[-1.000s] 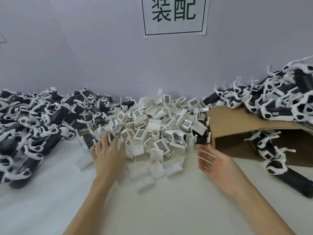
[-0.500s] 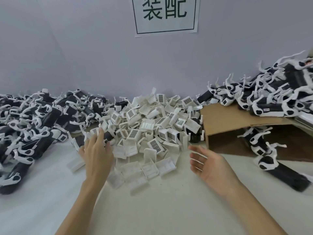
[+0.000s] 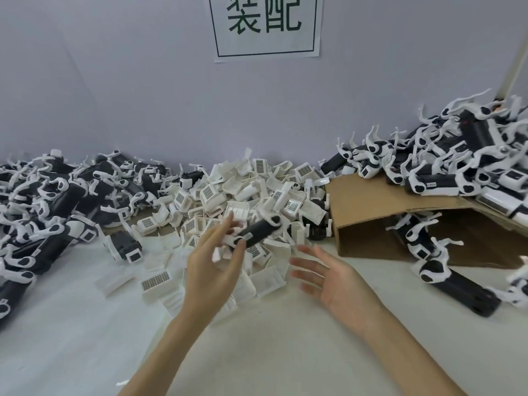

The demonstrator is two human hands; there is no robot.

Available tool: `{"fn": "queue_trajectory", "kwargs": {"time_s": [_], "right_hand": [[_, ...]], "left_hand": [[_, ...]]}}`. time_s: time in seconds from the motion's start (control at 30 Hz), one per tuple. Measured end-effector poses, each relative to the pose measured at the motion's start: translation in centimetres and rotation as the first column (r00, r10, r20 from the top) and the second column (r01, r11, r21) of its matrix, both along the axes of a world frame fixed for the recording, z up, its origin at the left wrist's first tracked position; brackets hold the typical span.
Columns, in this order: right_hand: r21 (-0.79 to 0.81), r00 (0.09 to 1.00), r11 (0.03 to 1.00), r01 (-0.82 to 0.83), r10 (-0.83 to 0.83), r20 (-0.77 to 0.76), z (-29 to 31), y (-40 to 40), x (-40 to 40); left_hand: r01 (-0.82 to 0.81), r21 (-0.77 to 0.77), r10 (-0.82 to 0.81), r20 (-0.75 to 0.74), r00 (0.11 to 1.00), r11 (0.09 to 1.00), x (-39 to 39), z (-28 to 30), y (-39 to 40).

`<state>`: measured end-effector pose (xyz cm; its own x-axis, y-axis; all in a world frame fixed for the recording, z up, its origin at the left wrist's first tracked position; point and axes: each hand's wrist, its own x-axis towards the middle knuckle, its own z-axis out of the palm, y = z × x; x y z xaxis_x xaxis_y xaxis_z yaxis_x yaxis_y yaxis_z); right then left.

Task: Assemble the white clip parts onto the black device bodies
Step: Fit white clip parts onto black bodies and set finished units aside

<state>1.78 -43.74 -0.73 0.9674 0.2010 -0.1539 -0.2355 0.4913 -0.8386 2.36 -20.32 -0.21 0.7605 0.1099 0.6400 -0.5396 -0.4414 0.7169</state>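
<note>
From the head camera I see both of my bare forearms reaching over a white tabletop [image 3: 85,352] toward a pale grey wall. My left hand [image 3: 213,270] is raised above the near edge of the middle pile, and its thumb and fingers pinch the lower end of a black device body [image 3: 257,232]. That body is lifted clear of the table and tilts up to the right, with white fittings at both ends; motion blur keeps me from telling exactly how the fingers wrap it. My right hand [image 3: 340,284] hovers just beside it to the right, palm turned up and inward, fingers spread and relaxed, holding nothing.

Behind the hands lies a heap of white clip parts [image 3: 245,192], many showing small grid-patterned faces, with a few strays scattered on the table in front. To the left, a large pile of black bodies with white arms [image 3: 54,201] runs along the wall. To the right, a brown cardboard box [image 3: 368,207] lies on its side with its opening facing me; more black and white units [image 3: 445,170] are heaped on top of it and spill from its mouth. On the wall above hangs a white paper sign [image 3: 265,24] with two dark green Chinese characters inside a thin frame.
</note>
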Motion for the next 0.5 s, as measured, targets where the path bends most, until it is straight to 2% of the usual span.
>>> {"fn": "queue_trajectory", "kwargs": {"time_s": [0.13, 0.33, 0.43, 0.5], "right_hand": [[0.007, 0.997, 1.0, -0.013, 0.012, 0.075, 0.0, 0.9, -0.4], [0.009, 0.999, 1.0, 0.022, -0.023, 0.031, -0.1, 1.2, -0.7], [0.059, 1.0, 0.998, 0.015, -0.015, 0.015, -0.1, 1.4, -0.8], [0.085, 1.0, 0.996, 0.019, -0.02, 0.017, 0.0, 1.4, -0.8]], "left_hand": [[0.201, 0.066, -0.197, -0.061, 0.978, 0.977, -1.7, -0.5, -2.5], [0.235, 0.085, -0.235, -0.018, 0.972, 0.968, -1.3, -0.8, -2.4], [0.225, -0.009, -0.225, -0.001, 0.974, 0.974, -0.9, -0.9, -2.2], [0.223, -0.143, -0.234, -0.067, 0.97, 0.964, -0.8, -0.9, -2.3]]}}
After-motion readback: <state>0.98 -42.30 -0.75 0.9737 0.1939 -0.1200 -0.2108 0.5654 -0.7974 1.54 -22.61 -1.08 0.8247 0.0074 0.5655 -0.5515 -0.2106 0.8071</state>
